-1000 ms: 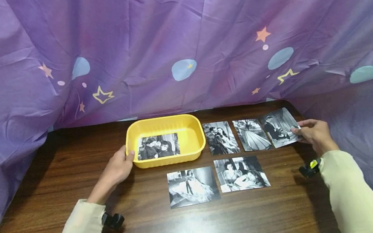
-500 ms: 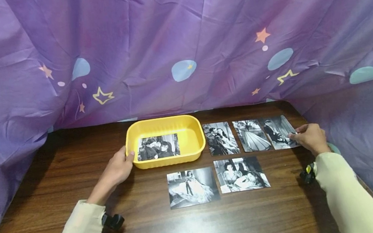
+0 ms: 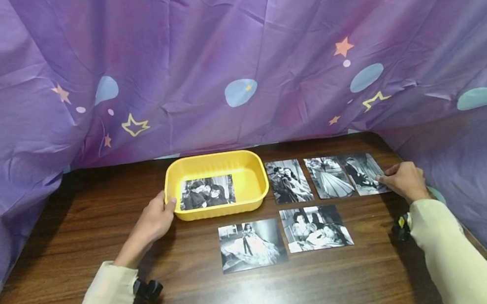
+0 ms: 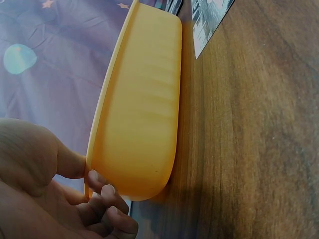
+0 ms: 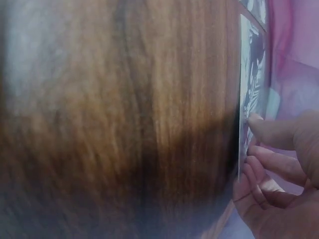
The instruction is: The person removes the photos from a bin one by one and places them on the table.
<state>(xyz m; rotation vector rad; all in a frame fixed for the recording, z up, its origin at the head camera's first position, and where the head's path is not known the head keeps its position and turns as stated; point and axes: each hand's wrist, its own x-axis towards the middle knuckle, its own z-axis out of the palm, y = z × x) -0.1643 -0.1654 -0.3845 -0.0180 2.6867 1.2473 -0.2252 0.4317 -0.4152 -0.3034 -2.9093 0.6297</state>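
Note:
My left hand (image 3: 154, 219) pinches the left rim of a yellow plastic tray (image 3: 251, 204), thumb inside and fingers curled beneath the edge in the left wrist view. Inside the tray lies a black-and-white photo (image 3: 206, 192). At the right end of the back row, my right hand (image 3: 406, 182) pinches the right edge of another black-and-white photo (image 3: 363, 173), which shows a seated figure in dark clothes. That photo lies low over the table beside a photo of a wide pale dress (image 3: 328, 176). In the right wrist view the thumb rests on its face, fingers at its edge.
A photo of a couple (image 3: 288, 181) lies just right of the tray. Two more photos lie in front: a figure in a spread gown (image 3: 252, 245) and a bed scene (image 3: 316, 227). A purple patterned cloth (image 3: 234, 64) hangs behind the brown wooden table (image 3: 187, 296).
My right hand has lowered the rightmost photo and moved it slightly left, from tilted to nearly flat in line with the back row. The left hand and tray have stayed put.

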